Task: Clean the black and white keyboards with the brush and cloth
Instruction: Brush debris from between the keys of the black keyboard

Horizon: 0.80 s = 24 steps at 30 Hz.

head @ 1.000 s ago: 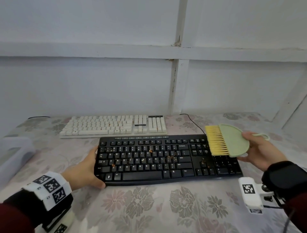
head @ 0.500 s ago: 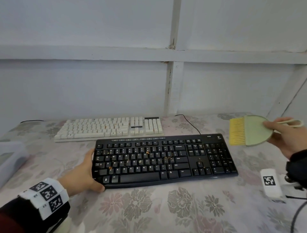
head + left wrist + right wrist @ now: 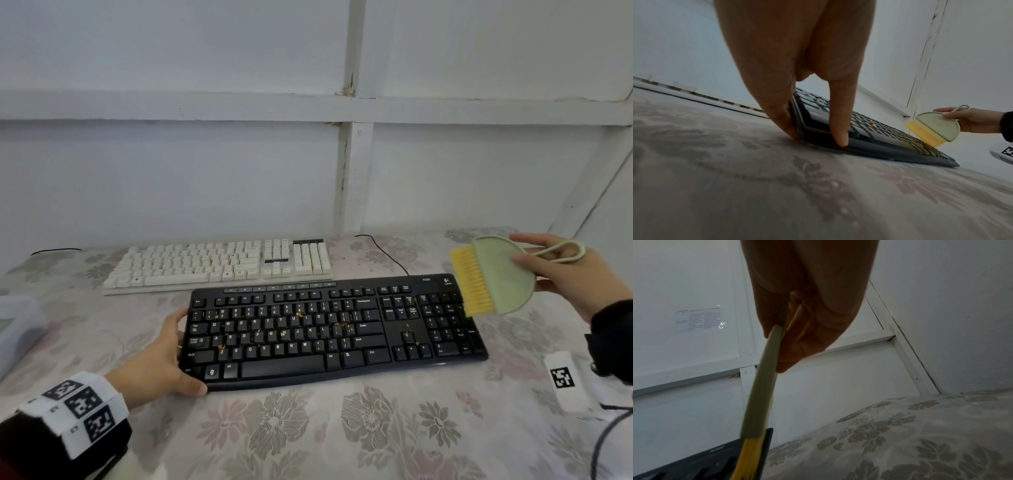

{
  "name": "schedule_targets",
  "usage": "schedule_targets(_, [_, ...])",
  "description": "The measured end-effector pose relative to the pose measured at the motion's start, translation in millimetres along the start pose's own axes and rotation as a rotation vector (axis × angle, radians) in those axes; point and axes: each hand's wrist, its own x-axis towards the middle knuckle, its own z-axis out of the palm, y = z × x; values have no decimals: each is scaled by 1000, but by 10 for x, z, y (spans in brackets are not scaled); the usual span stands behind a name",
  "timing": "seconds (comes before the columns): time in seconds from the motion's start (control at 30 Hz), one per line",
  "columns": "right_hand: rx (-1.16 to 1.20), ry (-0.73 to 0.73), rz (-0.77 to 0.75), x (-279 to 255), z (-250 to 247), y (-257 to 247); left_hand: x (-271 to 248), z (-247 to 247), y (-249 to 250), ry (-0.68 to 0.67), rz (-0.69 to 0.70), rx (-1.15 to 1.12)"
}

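On the flowered tablecloth (image 3: 308, 431), a black keyboard (image 3: 329, 329) lies nearest the viewer, with orange crumbs scattered among its keys; a white keyboard (image 3: 219, 265) lies just behind it, parallel and close to the wall (image 3: 171, 178). Left hand (image 3: 161, 359) grips the black keyboard's left end, thumb on the front corner and fingers (image 3: 785, 118) against the side edge, as the left wrist view confirms. Right hand (image 3: 568, 274) pinches a green brush (image 3: 496, 277) by its half-round back, thumb on the near face and fingers behind, a loop handle passing over the hand. Yellow bristles (image 3: 471, 281) point left and hang over the number pad at the keyboard's right end; whether they touch the keys cannot be told. A black cable (image 3: 387, 253) runs from behind the keyboards toward the wall. At the far left edge stands a translucent box (image 3: 17, 329), blurred. No cloth can be made out.
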Motion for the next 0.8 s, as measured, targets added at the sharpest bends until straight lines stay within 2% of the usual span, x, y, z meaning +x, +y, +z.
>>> schedule_targets(0.13, [-25, -32, -27, 18, 4, 63, 4, 23, -8, 9, 14, 1])
schedule_targets(0.3, [-174, -68, -52, -60, -21, 131, -11, 27, -15, 22, 40, 20])
schedule_targets(0.8, [-112, -81, -70, -141, -61, -50, -16, -23, -24, 40, 111, 73])
